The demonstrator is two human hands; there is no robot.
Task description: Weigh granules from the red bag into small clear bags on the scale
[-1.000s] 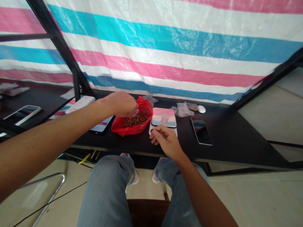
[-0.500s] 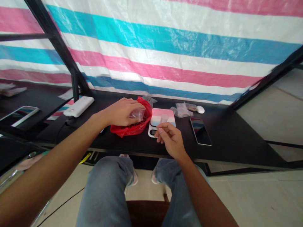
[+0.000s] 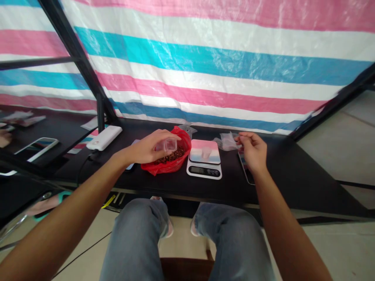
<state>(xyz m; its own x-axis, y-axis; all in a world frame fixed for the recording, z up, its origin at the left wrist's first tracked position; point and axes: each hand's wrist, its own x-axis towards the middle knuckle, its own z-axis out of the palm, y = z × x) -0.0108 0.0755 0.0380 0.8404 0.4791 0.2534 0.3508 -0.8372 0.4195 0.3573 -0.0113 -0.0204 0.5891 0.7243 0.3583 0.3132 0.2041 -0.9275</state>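
My left hand (image 3: 146,147) grips a small clear plastic cup (image 3: 170,145), tilted over an open red plastic bag (image 3: 183,158). Small brown pieces, like beans or dried bits, fill the bag. To its right lies a white kitchen scale (image 3: 205,173) with a striped top and a display. A small pale translucent thing (image 3: 206,152) shows on its plate. My right hand (image 3: 254,152) is closed at the fingertips beside several small clear plastic bags (image 3: 229,141). What its fingers pinch is hidden.
A dark phone (image 3: 247,169) lies partly under my right hand. At the left are a white power bank (image 3: 104,137) with a cable and another phone (image 3: 36,150). A black frame post (image 3: 101,111) and striped sheeting (image 3: 205,89) stand behind the desk. Another person's hand (image 3: 4,137) shows far left.
My right hand has moved from in front of the scale rightward to the plastic bags, uncovering the display. My left hand stays at the red bag with the cup. The view has shifted slightly.
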